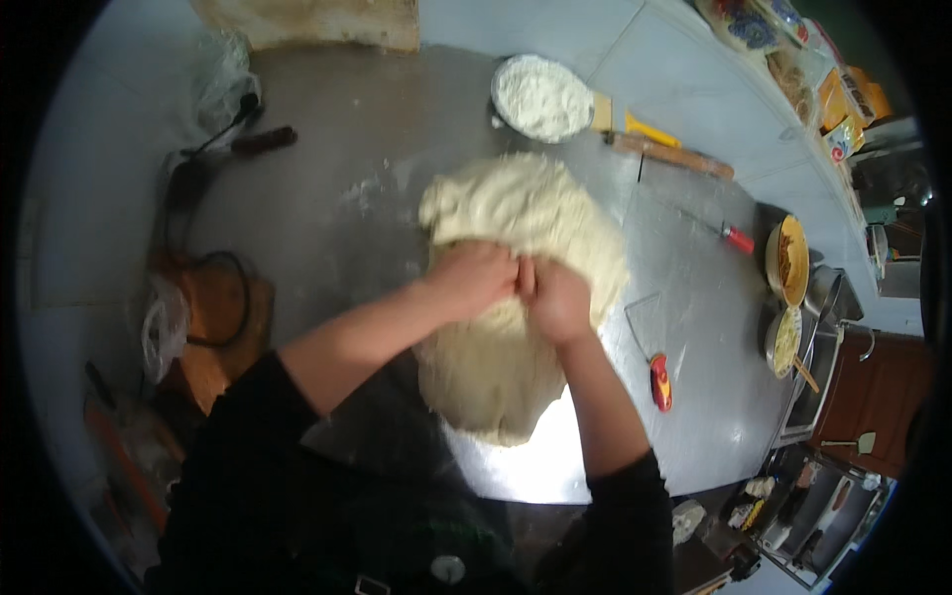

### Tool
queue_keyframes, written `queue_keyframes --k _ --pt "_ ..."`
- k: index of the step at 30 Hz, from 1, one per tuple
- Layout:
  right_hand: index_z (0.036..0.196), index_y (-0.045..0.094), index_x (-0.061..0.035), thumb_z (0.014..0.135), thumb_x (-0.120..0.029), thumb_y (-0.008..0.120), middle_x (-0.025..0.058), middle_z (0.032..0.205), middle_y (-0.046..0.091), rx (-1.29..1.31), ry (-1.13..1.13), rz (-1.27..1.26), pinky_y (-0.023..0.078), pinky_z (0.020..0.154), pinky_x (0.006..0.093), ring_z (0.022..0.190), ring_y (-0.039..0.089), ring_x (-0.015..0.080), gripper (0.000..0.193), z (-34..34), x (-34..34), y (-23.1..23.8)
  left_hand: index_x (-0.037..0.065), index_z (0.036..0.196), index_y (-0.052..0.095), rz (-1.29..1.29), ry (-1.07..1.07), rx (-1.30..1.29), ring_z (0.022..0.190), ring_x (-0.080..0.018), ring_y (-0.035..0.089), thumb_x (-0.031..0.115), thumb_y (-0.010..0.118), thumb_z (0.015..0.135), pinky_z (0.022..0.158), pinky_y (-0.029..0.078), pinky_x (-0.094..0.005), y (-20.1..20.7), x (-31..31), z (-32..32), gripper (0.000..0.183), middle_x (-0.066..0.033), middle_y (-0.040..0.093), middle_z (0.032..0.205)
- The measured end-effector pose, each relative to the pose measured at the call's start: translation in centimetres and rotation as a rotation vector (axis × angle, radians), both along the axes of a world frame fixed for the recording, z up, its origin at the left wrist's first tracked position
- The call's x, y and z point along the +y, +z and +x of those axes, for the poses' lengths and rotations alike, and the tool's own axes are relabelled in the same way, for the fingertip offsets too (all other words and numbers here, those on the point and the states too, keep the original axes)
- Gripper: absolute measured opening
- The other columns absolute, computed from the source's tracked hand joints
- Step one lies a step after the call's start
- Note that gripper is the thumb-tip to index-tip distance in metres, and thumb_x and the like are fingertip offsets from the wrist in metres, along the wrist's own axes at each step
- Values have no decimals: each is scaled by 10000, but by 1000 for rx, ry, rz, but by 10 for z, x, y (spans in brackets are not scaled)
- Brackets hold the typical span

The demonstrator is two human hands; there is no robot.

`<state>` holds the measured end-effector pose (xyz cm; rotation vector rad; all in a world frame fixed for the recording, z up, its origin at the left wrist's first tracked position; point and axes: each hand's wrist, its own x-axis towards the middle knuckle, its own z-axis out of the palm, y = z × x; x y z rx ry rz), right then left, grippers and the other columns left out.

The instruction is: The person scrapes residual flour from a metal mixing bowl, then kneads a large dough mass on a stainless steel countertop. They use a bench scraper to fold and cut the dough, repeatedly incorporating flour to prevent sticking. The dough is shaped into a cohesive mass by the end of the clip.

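A large mass of pale dough [550,203] lies on the steel worktop, thick and lumpy at its far side and flatter toward me. Both my hands press into its middle, side by side and touching. My left hand [474,278] is closed, its fingers curled down into the dough. My right hand [557,297] is closed too, knuckles against the left one, with its fingertips hidden in the dough. A little motion blur softens both hands.
A bowl of flour [542,98] stands beyond the dough. Right of it lie a rolling pin [674,155], a red-handled tool [736,237] and a scraper with a red-yellow handle [660,382]. Farther right are bowls of food [788,261]. Wooden board [233,312] and cable are at left.
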<state>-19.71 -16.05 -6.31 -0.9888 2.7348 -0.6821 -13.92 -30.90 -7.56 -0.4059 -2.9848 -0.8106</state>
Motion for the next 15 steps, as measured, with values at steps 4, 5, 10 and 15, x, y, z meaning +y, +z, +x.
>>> queue_keyframes --k 4,5,10,15 --pt "776 569 -55 905 -243 450 163 695 598 65 39 -133 452 588 432 642 579 338 258 -5 -4 7 46 819 592 -67 63 45 902 -274 544 195 606 750 812 436 -391 0 1 -14 164 -96 573 850" --pt "787 572 -53 898 -244 455 165 705 601 119 104 -284 455 594 429 651 581 339 251 6 8 7 45 828 586 -52 74 96 922 -278 536 190 598 758 823 431 -395 3 4 -2 161 -100 568 873" --pt "786 587 -48 853 -244 481 159 760 623 -114 213 -75 464 650 434 705 596 343 232 29 30 49 44 842 551 4 156 -196 993 -296 482 177 551 814 878 390 -388 40 -2 52 136 -125 533 966" --pt "745 594 -52 855 -266 436 148 786 636 -58 23 95 468 685 447 731 607 336 288 -3 -1 3 38 851 561 -118 149 -125 995 -279 475 203 497 849 891 373 -386 -6 3 10 177 -120 550 913"
